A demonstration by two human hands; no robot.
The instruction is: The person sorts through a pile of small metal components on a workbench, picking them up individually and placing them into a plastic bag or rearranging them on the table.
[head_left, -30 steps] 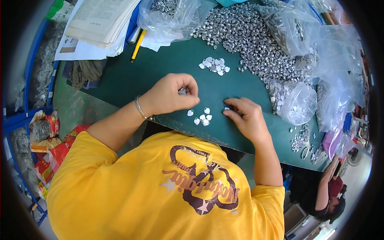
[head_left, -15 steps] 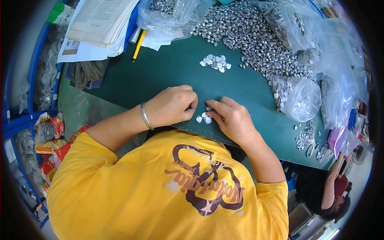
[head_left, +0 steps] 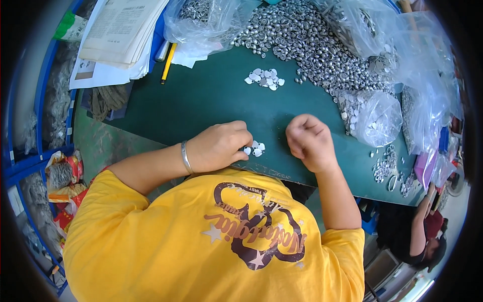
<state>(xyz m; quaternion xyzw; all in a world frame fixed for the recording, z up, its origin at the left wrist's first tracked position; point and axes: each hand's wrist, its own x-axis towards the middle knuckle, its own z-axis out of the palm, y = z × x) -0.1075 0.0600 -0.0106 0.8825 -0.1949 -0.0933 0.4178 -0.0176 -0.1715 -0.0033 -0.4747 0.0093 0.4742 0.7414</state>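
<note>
My left hand [head_left: 221, 146], with a silver bangle [head_left: 186, 157] on its wrist, is at the near edge of the green tabletop. Its thumb and forefinger close around a small flat metal tag [head_left: 247, 150] beside a little heap of similar pale tags [head_left: 258, 148]. To the right of that heap, my right hand [head_left: 310, 143] is raised with curled fingers, somewhat blurred. Whatever it may hold is hidden. A second group of pale metal tags [head_left: 264, 79] lies farther back on the table.
Many small domed silver metal pieces [head_left: 312, 45] cover the far right. Plastic bags [head_left: 380, 123] of parts stand around them. Loose rings [head_left: 392, 182] lie at the right edge. Papers [head_left: 118, 32] and a yellow pencil [head_left: 169, 64] are at the far left. Another person [head_left: 410, 231] sits at right.
My right hand has moved right, away from the small heap, and its fingers have curled. My left hand has come to the heap's left side. The view has shifted slightly.
</note>
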